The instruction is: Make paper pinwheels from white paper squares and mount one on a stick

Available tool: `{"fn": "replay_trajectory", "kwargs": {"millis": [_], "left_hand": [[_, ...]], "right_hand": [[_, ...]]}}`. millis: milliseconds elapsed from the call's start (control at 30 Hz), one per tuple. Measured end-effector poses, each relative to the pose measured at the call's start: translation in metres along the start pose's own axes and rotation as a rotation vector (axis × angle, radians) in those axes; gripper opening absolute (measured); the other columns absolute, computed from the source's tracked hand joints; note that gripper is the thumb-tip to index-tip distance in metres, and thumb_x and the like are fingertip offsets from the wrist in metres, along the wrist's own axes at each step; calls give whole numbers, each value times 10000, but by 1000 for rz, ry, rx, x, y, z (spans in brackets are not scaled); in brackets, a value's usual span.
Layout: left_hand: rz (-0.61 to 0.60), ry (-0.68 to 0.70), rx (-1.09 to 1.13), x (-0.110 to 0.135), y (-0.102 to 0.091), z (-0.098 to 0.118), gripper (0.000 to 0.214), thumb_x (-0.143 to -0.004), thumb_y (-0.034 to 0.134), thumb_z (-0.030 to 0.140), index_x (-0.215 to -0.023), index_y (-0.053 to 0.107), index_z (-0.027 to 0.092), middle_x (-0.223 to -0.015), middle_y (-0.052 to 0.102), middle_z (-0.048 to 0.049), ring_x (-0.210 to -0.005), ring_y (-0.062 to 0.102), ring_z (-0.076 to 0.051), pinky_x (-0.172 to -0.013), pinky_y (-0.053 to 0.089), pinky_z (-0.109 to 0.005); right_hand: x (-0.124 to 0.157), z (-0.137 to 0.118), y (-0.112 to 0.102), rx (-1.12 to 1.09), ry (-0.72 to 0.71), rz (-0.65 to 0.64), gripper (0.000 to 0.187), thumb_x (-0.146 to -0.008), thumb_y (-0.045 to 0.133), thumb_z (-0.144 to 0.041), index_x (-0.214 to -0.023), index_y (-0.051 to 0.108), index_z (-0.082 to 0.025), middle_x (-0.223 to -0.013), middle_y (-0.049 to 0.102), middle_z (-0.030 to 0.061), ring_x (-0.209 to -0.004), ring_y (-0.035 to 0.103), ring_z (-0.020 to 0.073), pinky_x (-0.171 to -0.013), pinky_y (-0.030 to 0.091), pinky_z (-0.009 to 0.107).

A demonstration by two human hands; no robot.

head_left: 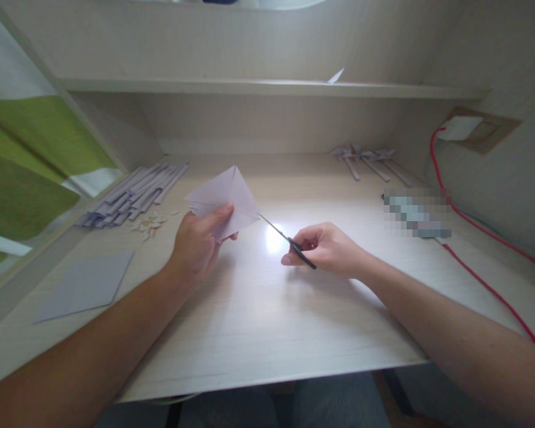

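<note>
My left hand (pixel 198 241) pinches a folded pale lilac paper (pixel 225 196) above the middle of the desk, thumb on its near face. My right hand (pixel 323 246) grips black-handled scissors (pixel 288 239), fingers curled through the handles. The thin blades point left and up, and their tips reach the paper's right edge. Whether the blades are parted is hard to make out.
The light wooden desk (pixel 258 321) carries a row of folded lilac strips (pixel 131 193) and small paper scraps (pixel 149 226) at left. A flat lilac sheet (pixel 87 285) lies near left. Folded paper shapes (pixel 370 160) sit at back right. A red cable (pixel 477 270) runs along the right.
</note>
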State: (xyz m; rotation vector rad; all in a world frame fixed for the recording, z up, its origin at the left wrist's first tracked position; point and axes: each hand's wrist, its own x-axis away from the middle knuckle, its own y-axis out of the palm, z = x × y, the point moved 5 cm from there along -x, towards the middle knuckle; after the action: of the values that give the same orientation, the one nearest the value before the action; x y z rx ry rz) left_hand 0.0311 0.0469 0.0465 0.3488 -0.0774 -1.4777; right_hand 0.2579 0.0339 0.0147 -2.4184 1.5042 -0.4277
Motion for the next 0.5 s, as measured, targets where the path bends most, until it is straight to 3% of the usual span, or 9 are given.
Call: {"fn": "replay_trajectory", "kwargs": {"millis": [500], "left_hand": [[-16, -1, 36, 0, -1, -1, 131, -737, 851, 287, -771, 733, 240, -794, 660, -6, -647, 557, -161, -505, 434, -266]], "right_hand": [[0, 5, 0, -10, 30, 7, 417, -674, 907, -534, -750, 749, -155, -606, 553, -35, -561, 429, 106, -505, 254, 267]]}}
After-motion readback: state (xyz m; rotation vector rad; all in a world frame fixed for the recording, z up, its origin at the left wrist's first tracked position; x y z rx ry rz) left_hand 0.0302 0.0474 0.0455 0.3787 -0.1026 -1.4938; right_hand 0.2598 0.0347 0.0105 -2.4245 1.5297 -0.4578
